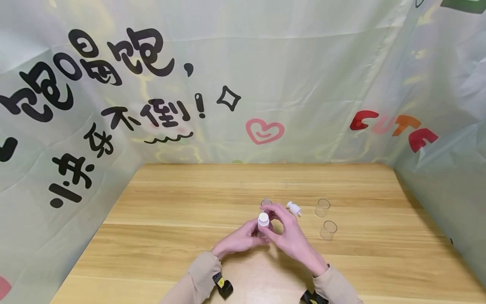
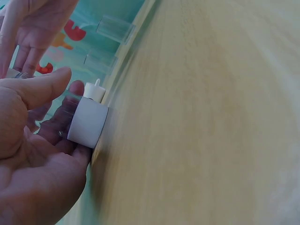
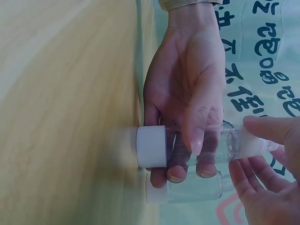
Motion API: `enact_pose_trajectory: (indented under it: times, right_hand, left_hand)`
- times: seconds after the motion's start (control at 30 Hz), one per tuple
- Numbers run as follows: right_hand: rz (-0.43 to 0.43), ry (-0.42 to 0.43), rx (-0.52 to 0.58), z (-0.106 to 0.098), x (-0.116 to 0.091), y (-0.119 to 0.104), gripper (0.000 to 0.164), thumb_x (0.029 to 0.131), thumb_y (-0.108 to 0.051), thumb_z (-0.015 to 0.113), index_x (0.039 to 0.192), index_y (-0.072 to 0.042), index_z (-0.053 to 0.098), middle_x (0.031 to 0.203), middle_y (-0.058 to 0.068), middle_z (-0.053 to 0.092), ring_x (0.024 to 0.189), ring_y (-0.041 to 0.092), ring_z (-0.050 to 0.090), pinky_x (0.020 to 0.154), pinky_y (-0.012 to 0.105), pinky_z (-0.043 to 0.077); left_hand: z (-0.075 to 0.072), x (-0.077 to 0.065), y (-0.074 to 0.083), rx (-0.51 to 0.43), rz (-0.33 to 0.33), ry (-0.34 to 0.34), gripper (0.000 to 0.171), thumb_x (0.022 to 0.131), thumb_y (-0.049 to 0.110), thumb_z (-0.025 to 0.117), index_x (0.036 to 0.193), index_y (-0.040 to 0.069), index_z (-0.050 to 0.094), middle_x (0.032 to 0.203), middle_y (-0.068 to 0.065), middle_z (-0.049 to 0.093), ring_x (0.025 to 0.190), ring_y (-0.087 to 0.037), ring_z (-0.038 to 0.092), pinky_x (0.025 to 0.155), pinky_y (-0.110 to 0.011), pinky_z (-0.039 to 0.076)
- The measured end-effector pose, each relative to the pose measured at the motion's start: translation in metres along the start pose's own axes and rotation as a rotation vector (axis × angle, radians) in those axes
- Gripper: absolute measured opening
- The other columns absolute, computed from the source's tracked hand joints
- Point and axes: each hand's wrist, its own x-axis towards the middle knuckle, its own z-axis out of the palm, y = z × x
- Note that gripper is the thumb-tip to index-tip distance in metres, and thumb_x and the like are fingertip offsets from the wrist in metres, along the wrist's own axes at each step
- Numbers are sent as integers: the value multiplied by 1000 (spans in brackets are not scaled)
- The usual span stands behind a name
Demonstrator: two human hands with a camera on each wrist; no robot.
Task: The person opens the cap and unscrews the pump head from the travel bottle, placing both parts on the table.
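A clear bottle point(image 3: 180, 140) with a white base point(image 2: 89, 122) stands upright between the two hands, its base low at the tabletop. My left hand point(image 1: 241, 240) holds its body, with the thumb on one side and the fingers curled round the other. A white pump top point(image 3: 251, 144) sits at the bottle's neck. My right hand point(image 1: 291, 232) pinches this top between thumb and fingers. Right behind is a second clear bottle point(image 3: 194, 191), also white-based and with a bare threaded neck, partly hidden by the left fingers.
Beyond the right hand, a loose white pump top point(image 1: 294, 208) lies on its side on the wooden table point(image 1: 171, 249). Two clear cylindrical caps point(image 1: 322, 207) stand to the right. Printed cloth walls point(image 1: 303, 84) enclose the table's back and sides.
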Motion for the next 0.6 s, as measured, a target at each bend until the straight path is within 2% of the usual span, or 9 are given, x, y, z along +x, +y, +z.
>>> enact_pose_trajectory:
  times: [0.03, 0.2, 0.37, 0.6]
  right_hand:
    - [-4, 0, 2, 0, 0, 0, 50, 77, 5, 80, 123, -6, 62, 106, 5, 69, 98, 14, 64, 87, 30, 60]
    - [-27, 0, 25, -1, -1, 0, 45, 81, 6, 77, 123, -2, 62, 110, 11, 71, 100, 18, 66, 93, 30, 59]
    - [-36, 6, 35, -1, -1, 0, 46, 80, 8, 77, 122, 1, 63, 111, 15, 71, 101, 18, 67, 95, 29, 58]
    - [-37, 9, 16, -1, -1, 0, 47, 79, 8, 77, 122, -2, 64, 111, 10, 72, 100, 17, 66, 93, 30, 59]
  left_hand:
    - [0, 0, 0, -1, -1, 3, 67, 94, 7, 66, 154, 9, 37, 161, -10, 40, 140, -23, 48, 116, -24, 37]
    - [0, 0, -1, 4, 5, 10, 67, 93, 7, 66, 153, 7, 38, 158, -12, 43, 132, -23, 53, 112, -24, 40]
    - [1, 0, 0, -4, 2, 10, 66, 93, 7, 67, 153, 7, 39, 158, -12, 44, 133, -21, 52, 112, -23, 39]
    - [1, 0, 0, 1, -8, 12, 39, 93, 6, 66, 131, 0, 55, 125, -17, 63, 109, -6, 59, 102, -22, 46]
